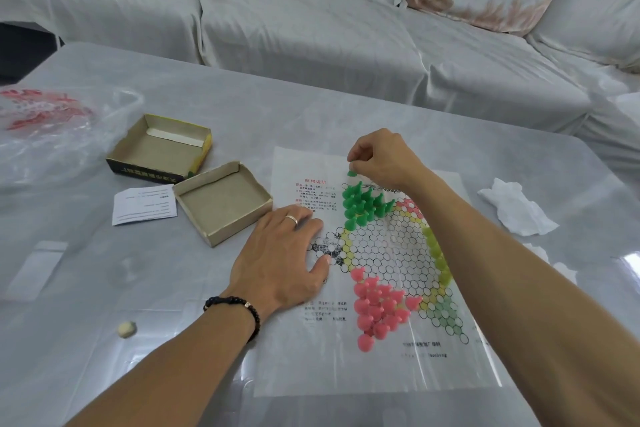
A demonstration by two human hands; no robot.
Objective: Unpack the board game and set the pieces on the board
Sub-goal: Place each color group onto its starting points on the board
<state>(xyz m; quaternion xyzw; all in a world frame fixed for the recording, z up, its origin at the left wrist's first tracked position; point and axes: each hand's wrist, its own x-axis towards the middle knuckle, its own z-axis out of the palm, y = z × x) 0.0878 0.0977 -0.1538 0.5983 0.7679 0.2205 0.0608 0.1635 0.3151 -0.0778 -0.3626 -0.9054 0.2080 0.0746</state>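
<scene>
The table has open room all round the board, a thin printed sheet lying flat, its near edge well inside the table's. The left hand lies spread, pressing down the sheet's left side just beside the empty box. The right hand pinches a green piece above the far tip of the green pieces. Pink pieces fill the near point. This looks like the green corner's last placement (yellow pieces seem set); next, lower it straight without toppling neighbours.
</scene>
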